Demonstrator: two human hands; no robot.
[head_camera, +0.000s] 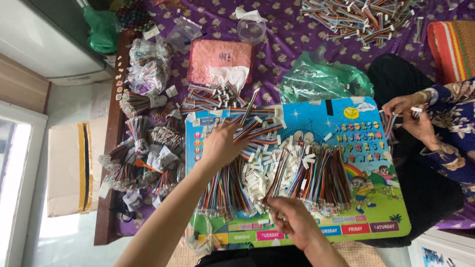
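Note:
My left hand (221,146) reaches forward over a colourful children's board (381,207) and pinches a multicoloured ribbon cable (247,108) that sticks up from a pile of such cables (247,131). My right hand (292,220) rests near the board's front edge, fingers closed on a bundle of thin wires (277,178) with white connectors. More wire bundles (321,175) and loose white connectors (257,173) cover the board's middle.
Another person's hands (410,111) at the right hold a small cable. Bagged and bundled cables (143,143) lie at the left, a large heap (361,17) at the top, a pink packet (220,62), a green plastic bag (316,81), a clear tub (251,30), all on purple cloth.

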